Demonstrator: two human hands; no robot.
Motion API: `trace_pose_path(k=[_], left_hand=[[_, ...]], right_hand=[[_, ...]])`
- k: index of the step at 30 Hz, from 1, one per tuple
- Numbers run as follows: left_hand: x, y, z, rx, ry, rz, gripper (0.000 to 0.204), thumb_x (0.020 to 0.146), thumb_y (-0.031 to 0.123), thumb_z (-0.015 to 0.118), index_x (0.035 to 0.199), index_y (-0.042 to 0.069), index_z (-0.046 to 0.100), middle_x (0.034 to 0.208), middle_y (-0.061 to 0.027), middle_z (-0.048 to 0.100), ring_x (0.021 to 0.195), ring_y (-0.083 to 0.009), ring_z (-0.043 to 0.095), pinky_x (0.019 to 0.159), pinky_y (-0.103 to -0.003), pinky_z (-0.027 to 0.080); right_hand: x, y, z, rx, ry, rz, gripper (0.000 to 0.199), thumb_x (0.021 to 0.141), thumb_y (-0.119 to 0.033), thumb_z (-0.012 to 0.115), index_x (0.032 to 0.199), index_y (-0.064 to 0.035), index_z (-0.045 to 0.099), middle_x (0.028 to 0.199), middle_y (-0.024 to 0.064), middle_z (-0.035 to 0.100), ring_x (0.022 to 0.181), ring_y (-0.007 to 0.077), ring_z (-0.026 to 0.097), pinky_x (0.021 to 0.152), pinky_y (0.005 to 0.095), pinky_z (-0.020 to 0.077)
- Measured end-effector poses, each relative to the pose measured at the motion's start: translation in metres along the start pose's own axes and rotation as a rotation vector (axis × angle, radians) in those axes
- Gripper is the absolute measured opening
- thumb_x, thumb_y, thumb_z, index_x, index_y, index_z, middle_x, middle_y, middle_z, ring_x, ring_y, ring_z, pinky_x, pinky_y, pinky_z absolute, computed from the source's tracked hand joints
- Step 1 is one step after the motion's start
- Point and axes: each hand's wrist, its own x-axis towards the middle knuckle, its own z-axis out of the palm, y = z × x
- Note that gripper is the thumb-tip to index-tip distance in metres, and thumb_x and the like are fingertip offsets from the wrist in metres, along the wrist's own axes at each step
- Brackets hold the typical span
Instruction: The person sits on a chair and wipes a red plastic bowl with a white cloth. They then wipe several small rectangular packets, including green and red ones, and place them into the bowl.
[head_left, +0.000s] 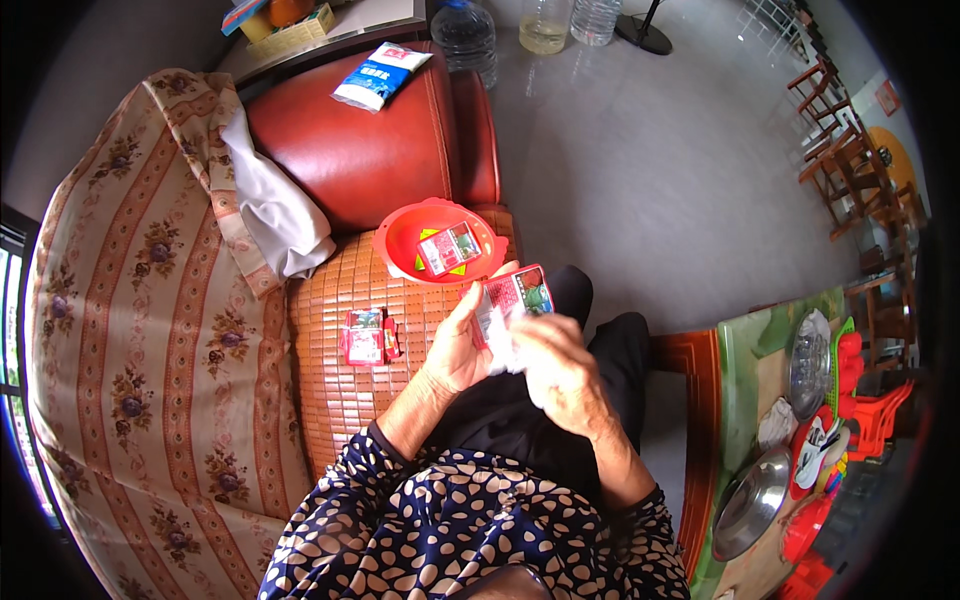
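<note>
Over my lap, my left hand [458,345] holds a red flat box or card pack [532,288] with a picture and print on its face. My right hand [565,375], partly smeared by motion, is closed on a crumpled white tissue or cloth [502,345] against the lower part of that pack. Just beyond them sits a red plastic basin [392,240]. Inside it, a similar red-and-white pack [450,248] lies over something yellow-green. Left of my left forearm, another small stack of red packs [365,338] rests on the woven seat mat [325,400].
A red leather armrest [350,150] carries a blue-and-white packet [382,75]. Floral fabric [130,330] covers the backrest at left. On my right, a green-topped table [735,370] holds a metal bowl [752,505] and a clear container [810,365]. Large bottles [465,40] stand on the floor ahead.
</note>
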Motion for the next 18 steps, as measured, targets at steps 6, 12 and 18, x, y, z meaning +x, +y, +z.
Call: trace_pose_path(k=[6,12,18], left_hand=[[0.008,-0.013,0.009,0.253,0.199,0.088,0.055,0.099,0.043,0.044,0.143,0.011,0.039,0.141,-0.0085,0.048,0.128,-0.0233,0.047,0.109,-0.042,0.036],[0.0,-0.012,0.003,0.225,0.201,0.065,0.059,0.1,0.047,0.038,0.144,0.009,0.036,0.136,-0.0137,0.051,0.121,-0.0266,0.053,0.105,-0.042,0.042],[-0.002,-0.008,0.008,0.117,0.179,0.002,0.058,0.099,0.048,0.041,0.139,0.007,0.043,0.13,-0.0138,0.057,0.118,-0.026,0.056,0.103,-0.042,0.044]], right_hand=[[0.019,0.014,0.018,-0.474,0.061,0.008,0.041,0.083,-0.004,0.054,0.124,0.0014,0.055,0.133,0.0148,0.051,0.115,0.0354,0.047,0.098,0.0415,0.0419],[-0.009,0.002,0.032,-0.371,-0.079,-0.017,0.042,0.082,-0.006,0.056,0.123,-0.0013,0.058,0.133,0.0119,0.052,0.118,0.0329,0.046,0.098,0.0406,0.0428],[-0.001,-0.009,0.001,-0.014,-0.104,-0.046,0.036,0.077,0.007,0.058,0.111,-0.0022,0.065,0.123,0.0106,0.06,0.11,0.0324,0.053,0.096,0.0392,0.0453]])
